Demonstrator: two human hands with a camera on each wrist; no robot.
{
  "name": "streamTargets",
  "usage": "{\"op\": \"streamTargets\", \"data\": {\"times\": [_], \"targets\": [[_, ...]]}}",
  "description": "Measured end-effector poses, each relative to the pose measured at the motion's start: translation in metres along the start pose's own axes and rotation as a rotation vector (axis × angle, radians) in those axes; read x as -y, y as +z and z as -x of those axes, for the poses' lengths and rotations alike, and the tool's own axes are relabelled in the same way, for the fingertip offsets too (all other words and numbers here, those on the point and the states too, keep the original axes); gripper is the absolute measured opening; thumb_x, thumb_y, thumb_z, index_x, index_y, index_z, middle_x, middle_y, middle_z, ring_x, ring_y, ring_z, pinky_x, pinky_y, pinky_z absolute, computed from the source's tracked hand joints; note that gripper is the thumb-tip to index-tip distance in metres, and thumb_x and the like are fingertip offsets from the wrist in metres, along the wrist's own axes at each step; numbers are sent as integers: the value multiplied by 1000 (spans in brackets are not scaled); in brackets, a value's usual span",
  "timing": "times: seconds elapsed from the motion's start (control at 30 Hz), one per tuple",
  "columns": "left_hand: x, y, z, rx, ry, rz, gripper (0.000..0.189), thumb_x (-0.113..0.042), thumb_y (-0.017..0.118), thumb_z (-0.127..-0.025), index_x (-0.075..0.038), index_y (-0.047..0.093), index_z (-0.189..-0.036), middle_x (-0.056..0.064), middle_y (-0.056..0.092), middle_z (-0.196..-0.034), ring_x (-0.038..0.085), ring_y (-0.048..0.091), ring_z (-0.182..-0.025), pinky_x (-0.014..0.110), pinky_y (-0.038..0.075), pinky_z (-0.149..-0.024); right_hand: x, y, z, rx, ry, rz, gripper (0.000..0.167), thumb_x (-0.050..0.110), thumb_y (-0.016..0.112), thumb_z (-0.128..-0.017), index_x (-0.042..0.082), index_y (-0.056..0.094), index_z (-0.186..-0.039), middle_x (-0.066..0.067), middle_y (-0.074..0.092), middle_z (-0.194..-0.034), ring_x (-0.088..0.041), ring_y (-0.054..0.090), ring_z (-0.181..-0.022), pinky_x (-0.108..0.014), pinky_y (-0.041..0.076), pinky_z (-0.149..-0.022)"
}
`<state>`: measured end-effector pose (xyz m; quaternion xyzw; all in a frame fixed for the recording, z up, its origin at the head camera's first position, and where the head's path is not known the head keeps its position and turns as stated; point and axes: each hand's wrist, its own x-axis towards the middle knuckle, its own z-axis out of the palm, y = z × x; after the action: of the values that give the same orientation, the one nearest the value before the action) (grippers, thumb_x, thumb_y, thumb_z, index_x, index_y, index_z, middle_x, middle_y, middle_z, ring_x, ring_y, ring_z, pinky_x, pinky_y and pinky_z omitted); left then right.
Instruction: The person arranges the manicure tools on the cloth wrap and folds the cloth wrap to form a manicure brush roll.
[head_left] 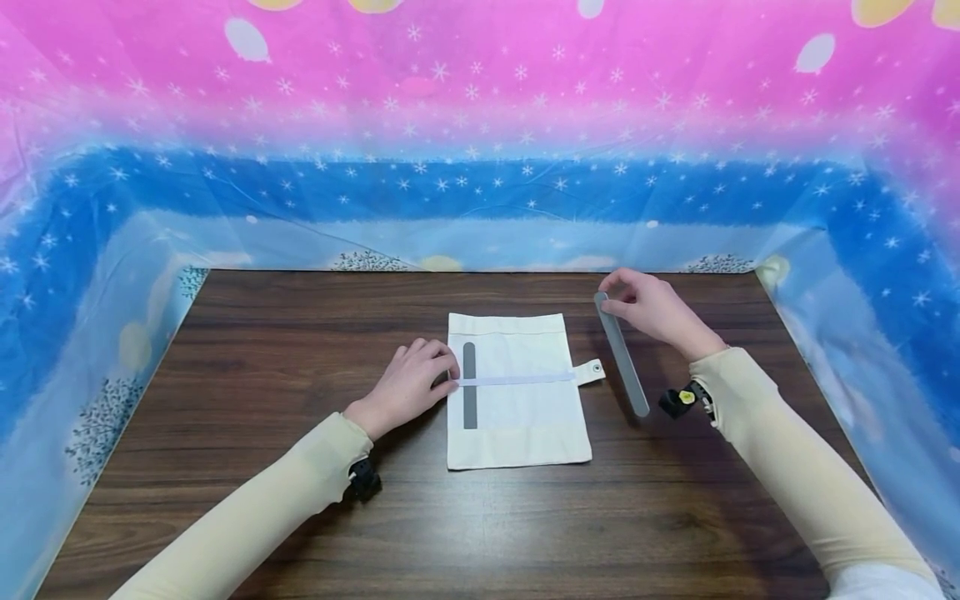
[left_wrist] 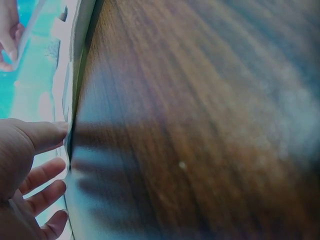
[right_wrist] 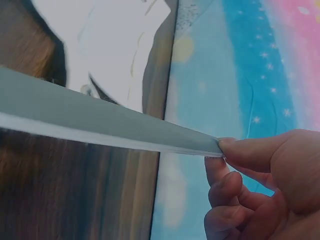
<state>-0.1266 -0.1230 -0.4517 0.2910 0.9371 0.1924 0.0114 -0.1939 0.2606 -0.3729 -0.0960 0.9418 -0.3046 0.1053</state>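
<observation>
A white cloth pouch (head_left: 525, 425) lies spread flat on the table, a thin elastic band (head_left: 525, 380) across it and a snap tab at its right side. One grey nail file (head_left: 470, 408) sits upright under the band near the left edge. There my left hand (head_left: 408, 379) pinches the pouch's edge by the band's end; in the left wrist view the thumb (left_wrist: 52, 132) meets the cloth border. To the right of the pouch, my right hand (head_left: 652, 308) holds a second grey nail file (head_left: 622, 354) by its far end, between thumb and fingers. This file slants over the table.
The dark wooden table (head_left: 300, 325) reaches back to a patterned cloth backdrop (head_left: 480, 192), blue and pink with snowflakes, which also hangs along both sides. A small black camera is strapped to each wrist.
</observation>
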Motion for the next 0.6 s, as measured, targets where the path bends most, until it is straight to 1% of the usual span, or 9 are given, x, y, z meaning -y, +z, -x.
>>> {"op": "streamTargets", "data": {"times": [0.27,0.6], "targets": [[-1,0,-1,-4,-2,-7,5,-22,74,-99,-17,72,-98,7,66,-120,31,56,-112,51,43,-91,18,8,-7,5,-32,-62,27,25,64,-104,14,60,-129,-13,70,-105,-39,67,-99,-48,52,-81],[-2,-1,-1,-5,-1,-15,5,-21,75,-99,-18,72,-98,7,66,-119,30,56,-112,50,43,-90,34,19,-20,19,-84,-110,27,22,63,-105,14,60,-131,-14,70,-105,-40,66,-97,-46,52,-80]]}}
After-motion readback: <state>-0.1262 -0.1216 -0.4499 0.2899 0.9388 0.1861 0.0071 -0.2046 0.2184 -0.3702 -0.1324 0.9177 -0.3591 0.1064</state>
